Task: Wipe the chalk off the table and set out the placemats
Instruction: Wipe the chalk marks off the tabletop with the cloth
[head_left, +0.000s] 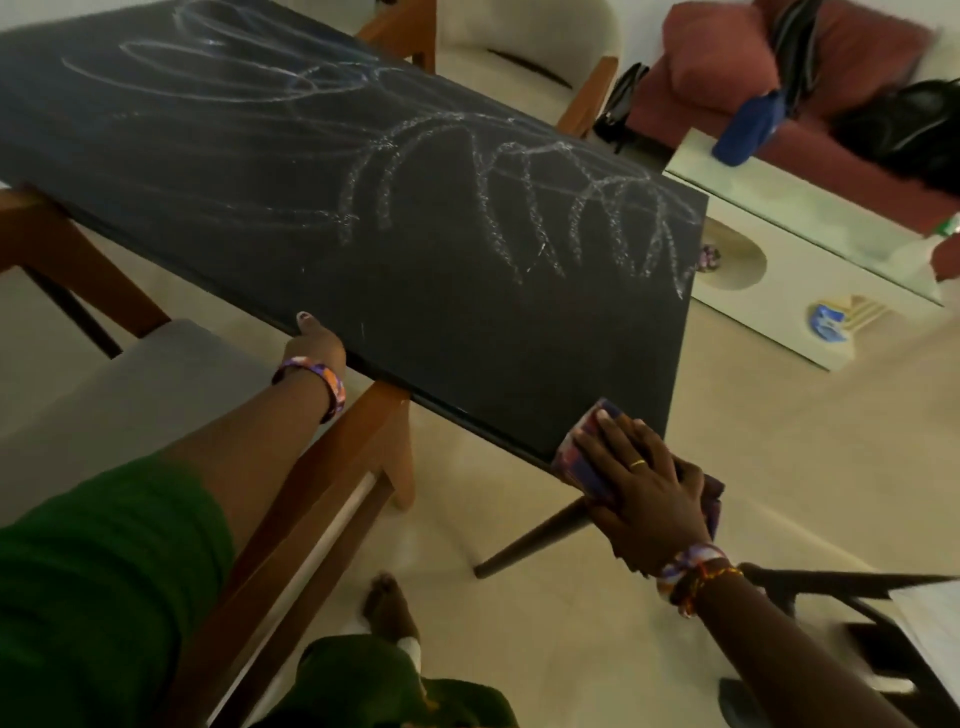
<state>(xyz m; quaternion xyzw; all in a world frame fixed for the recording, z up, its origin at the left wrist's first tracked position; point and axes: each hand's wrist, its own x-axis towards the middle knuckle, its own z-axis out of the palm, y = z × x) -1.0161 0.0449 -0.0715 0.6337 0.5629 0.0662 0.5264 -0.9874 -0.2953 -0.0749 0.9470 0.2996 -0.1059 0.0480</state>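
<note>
Right hand (644, 488) lies flat, fingers straight and together, pressing a patterned cloth (576, 452) onto the near right corner of the dark table (467, 338); part of the cloth hangs over the edge beside the palm. Left hand (317, 343) rests on the near long edge, further to the left; its thumb lies on the top, and whether the other fingers curl under the rim cannot be told. Chalk marks (519, 208) begin beyond a bare dark band and lie ahead of the cloth, away from the person. Heavy zigzag strokes sit toward the far right edge; fainter loops (234, 67) run off along the table's long axis toward the far left end. The right hand, being nearer the dense strokes, appears best placed to push the cloth forward into them. No placemats can be seen; wiping seems barely begun.
</note>
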